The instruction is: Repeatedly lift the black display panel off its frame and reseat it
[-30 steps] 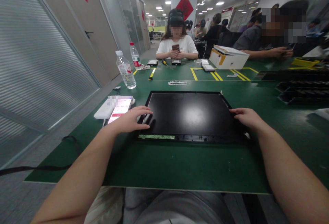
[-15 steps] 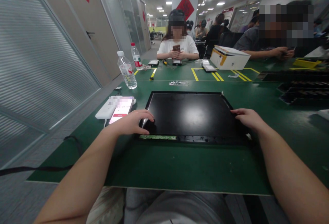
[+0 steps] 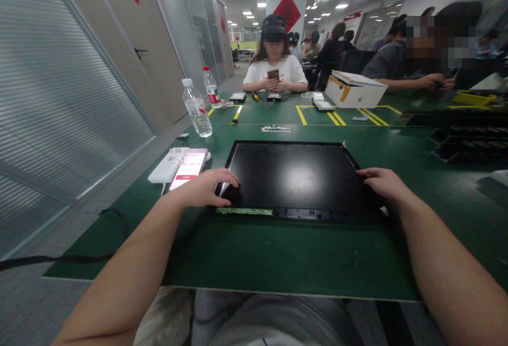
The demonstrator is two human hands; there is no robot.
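Note:
A black LCD panel (image 3: pixel 293 176) lies face up in front of me, a light's reflection on its screen. Along its near edge, a strip of green circuit board (image 3: pixel 246 211) is exposed at the left. My left hand (image 3: pixel 210 187) grips the panel's left side, its fingers curled over the frame onto the screen and the thumb near the lower corner. At the right side, my right hand (image 3: pixel 384 183) holds the frame's edge, thumb and index finger on top; its other fingers are partly hidden.
Left of the panel are a lit phone (image 3: pixel 189 166), a white box-like device (image 3: pixel 162 169) with a cable, and two water bottles (image 3: pixel 197 110). Black panel-like parts (image 3: pixel 468 137) are stacked at right. Across the green table (image 3: pixel 293 256), a white box (image 3: pixel 355 90) stands near seated people.
Both hands stay in place on the panel's sides, and the panel has not visibly moved. The view has shifted very slightly.

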